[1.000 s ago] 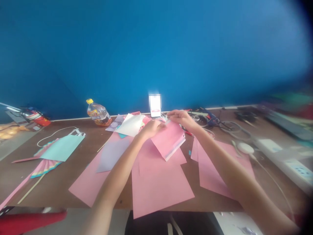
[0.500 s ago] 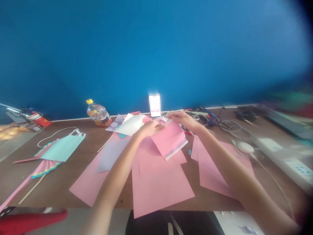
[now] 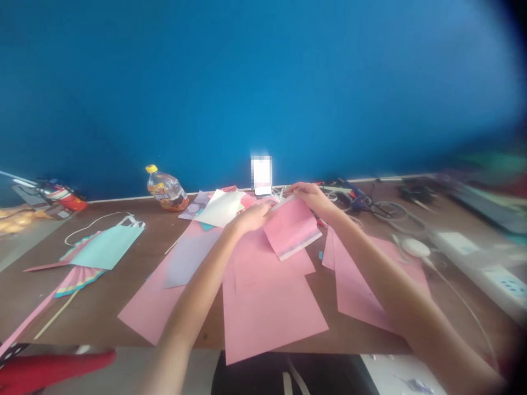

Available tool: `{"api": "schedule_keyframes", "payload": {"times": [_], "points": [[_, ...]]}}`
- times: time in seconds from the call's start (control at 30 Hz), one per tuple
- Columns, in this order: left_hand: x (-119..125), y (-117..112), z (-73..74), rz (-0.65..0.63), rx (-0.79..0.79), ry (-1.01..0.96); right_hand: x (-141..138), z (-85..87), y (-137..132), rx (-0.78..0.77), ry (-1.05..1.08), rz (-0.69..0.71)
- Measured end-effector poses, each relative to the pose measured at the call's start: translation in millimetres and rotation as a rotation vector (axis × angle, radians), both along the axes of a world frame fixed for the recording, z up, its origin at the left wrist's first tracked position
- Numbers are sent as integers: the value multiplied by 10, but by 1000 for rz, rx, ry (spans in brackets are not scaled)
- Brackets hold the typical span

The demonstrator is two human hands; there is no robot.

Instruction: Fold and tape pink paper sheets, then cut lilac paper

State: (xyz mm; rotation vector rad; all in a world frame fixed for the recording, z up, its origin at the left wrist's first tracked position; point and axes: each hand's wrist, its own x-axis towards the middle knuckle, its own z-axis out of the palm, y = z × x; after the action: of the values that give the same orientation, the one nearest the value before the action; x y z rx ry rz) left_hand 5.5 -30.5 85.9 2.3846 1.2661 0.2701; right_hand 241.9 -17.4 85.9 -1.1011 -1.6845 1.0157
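Note:
A small folded pink paper bag [image 3: 293,229] is held up over the brown table [image 3: 102,307]. My left hand [image 3: 252,215] pinches its top left corner. My right hand [image 3: 309,197] grips the top right edge, fingers closed on the paper. Beneath the bag lie several large pink paper sheets [image 3: 267,307]. A lavender sheet [image 3: 187,255] and a white sheet [image 3: 222,208] lie to the left of my left hand.
A plastic bottle [image 3: 165,190] lies near the blue wall. A light blue paper bag [image 3: 107,247] and a striped paper fan [image 3: 76,277] sit at left. Cables and tools [image 3: 362,202], a white mouse [image 3: 415,248] and a power strip [image 3: 486,263] crowd the right.
Both hands have raised the pink bag slightly and turned it a little to the right. Everything else on the table is unchanged.

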Motion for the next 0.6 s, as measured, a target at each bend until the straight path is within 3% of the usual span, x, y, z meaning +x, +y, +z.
{"api": "schedule_keyframes", "payload": {"times": [0.17,0.6], "points": [[21,-14,-29,33,28,102,-12,-1,3,-16,6,-37],[-12,49,-11,-79,-119,-172,-22,52,-65,97,-35,-87]]}}
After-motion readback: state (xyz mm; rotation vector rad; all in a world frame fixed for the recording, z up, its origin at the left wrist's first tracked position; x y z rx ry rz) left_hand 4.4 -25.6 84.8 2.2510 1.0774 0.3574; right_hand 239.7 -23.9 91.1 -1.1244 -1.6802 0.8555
